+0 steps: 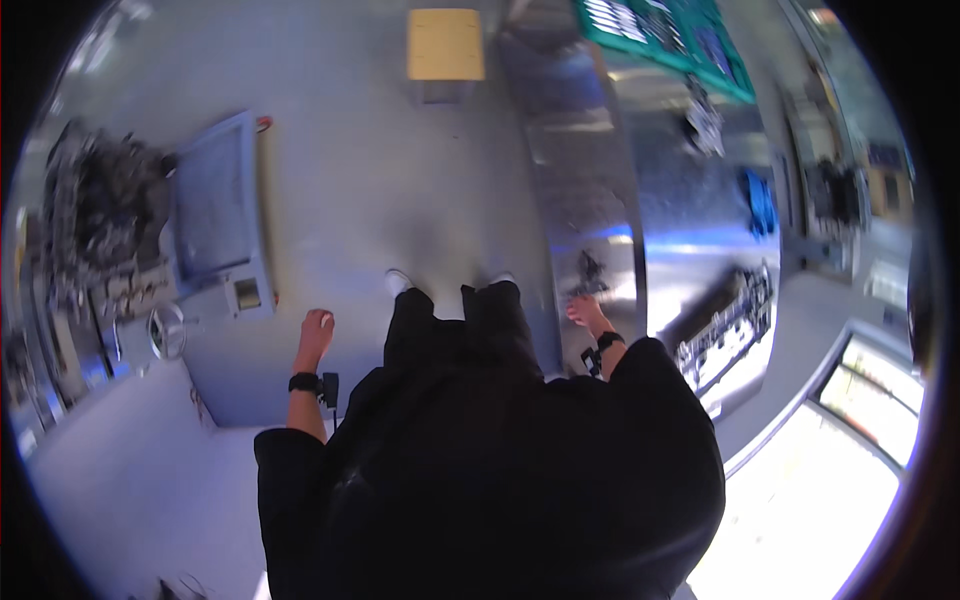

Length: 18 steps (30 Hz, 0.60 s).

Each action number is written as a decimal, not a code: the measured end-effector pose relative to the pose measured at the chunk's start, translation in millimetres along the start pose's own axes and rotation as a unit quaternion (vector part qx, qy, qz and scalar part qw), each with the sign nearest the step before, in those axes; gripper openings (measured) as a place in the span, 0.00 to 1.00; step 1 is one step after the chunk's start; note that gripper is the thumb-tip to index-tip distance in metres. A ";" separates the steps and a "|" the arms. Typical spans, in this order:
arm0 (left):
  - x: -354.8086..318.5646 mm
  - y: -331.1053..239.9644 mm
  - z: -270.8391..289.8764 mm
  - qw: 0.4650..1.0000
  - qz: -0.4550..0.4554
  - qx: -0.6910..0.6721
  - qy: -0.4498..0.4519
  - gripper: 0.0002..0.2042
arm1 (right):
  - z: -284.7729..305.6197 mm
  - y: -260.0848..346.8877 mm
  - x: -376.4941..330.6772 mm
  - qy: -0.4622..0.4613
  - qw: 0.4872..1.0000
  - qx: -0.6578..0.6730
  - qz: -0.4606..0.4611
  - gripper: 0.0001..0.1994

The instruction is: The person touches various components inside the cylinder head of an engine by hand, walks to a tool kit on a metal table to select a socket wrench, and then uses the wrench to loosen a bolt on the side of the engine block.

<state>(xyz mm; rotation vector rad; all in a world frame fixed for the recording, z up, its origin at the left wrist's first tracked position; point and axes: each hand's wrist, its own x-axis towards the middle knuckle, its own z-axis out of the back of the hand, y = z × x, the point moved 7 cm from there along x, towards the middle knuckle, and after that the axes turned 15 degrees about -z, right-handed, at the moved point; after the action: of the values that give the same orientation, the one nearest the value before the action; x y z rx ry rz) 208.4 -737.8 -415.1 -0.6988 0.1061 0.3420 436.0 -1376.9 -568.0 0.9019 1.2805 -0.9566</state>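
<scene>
My left hand hangs low at my side, away from the metal bench, with its fingers curled in. A pale spot shows at its fingertips, and whatever it may hold is too small to make out. My right hand is over the near part of the metal bench, fingers loosely bent and apart, with nothing visible in them. Just beyond it lies a small dark object, blurred. Black straps with small devices circle both wrists.
A long metal engine part rests on the bench at right, with a blue cloth-like item, a metal part and a green tray farther off. A yellow-topped stool stands ahead. At left are a framed cart and an engine.
</scene>
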 end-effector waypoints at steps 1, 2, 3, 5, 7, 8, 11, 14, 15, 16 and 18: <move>0.0 19.4 18.0 0.997 -0.022 0.065 -0.030 0.09 | -16.7 -5.9 8.4 0.012 0.998 0.005 0.055 0.09; -35.8 44.7 36.6 0.993 0.028 0.104 -0.050 0.08 | -61.5 27.3 2.7 0.011 0.992 -0.077 0.102 0.10; -50.9 54.5 50.8 0.989 0.077 0.101 -0.080 0.08 | -91.0 45.4 -5.5 -0.006 0.980 -0.132 0.146 0.10; -85.9 79.3 72.6 0.976 0.134 0.117 -0.124 0.10 | -186.7 95.7 -52.2 -0.008 0.942 -0.273 0.196 0.10; -83.6 67.7 94.2 0.977 0.156 0.090 -0.115 0.10 | -252.9 136.2 -111.5 0.017 0.937 -0.226 0.267 0.12; -91.4 63.1 106.7 0.971 0.173 0.068 -0.152 0.11 | -288.6 151.0 -125.3 0.031 0.926 -0.258 0.272 0.12; -106.6 47.4 149.0 0.951 0.202 0.005 -0.233 0.10 | -369.9 193.9 -156.2 0.047 0.870 -0.353 0.340 0.12; -137.2 57.6 192.8 0.919 0.236 -0.042 -0.313 0.10 | -481.3 202.7 -192.7 0.147 0.791 -0.432 0.408 0.10; -135.1 60.6 202.7 0.914 0.241 -0.044 -0.322 0.10 | -516.3 212.6 -205.0 0.149 0.758 -0.472 0.424 0.09; -132.6 61.1 213.2 0.907 0.240 -0.045 -0.342 0.10 | -547.4 221.4 -218.1 0.152 0.724 -0.510 0.439 0.08; -129.7 70.7 244.0 0.895 0.242 -0.035 -0.372 0.10 | -608.1 243.4 -236.1 0.190 0.716 -0.508 0.440 0.08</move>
<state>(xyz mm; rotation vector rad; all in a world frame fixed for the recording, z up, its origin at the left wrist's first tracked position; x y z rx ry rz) 58.0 -565.0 -245.1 -0.5658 -0.4739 1.0784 440.5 -707.0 -378.4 0.6513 1.2214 0.7254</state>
